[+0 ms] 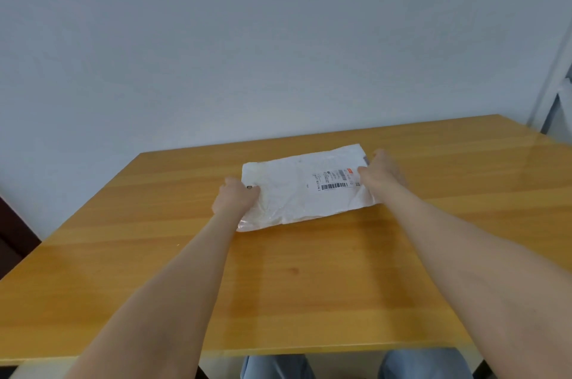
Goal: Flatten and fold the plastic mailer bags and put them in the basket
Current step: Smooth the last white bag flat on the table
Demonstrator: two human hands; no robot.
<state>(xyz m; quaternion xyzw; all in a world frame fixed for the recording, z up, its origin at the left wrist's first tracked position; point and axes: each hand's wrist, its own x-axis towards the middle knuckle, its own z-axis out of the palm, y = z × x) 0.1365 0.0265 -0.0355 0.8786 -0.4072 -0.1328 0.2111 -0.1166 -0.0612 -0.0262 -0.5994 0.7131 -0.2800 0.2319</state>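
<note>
Head view: the left hand [236,199] sits at the left short edge of a white plastic mailer bag [297,193], knuckles up and fingers curled in tight. It pinches that edge, so the hand is clenched on the plastic rather than pressing it flat. Its bare forearm reaches straight forward from the lower left of the frame, with the elbow nearly extended. The right hand [382,172] covers the opposite short edge, back of the hand upward and thumb lying on top of the bag toward its printed side. It holds that edge, though the hand itself hides whether the fingers are tucked beneath the plastic. The right forearm runs in from the lower right, also stretched long, so the two arms converge on the bag from either side. Between the hands the mailer bag lies spread but wrinkled, and its near right corner is rumpled up beside the right wrist. A shipping label [335,180] with a barcode sits on its top face just beside the right thumb. The bag rests toward the far half of a glossy yellow wooden surface [278,285], which backs onto a pale grey wall [247,38]. Below the near edge of the surface, two knees in light blue jeans [424,363] are visible.
</note>
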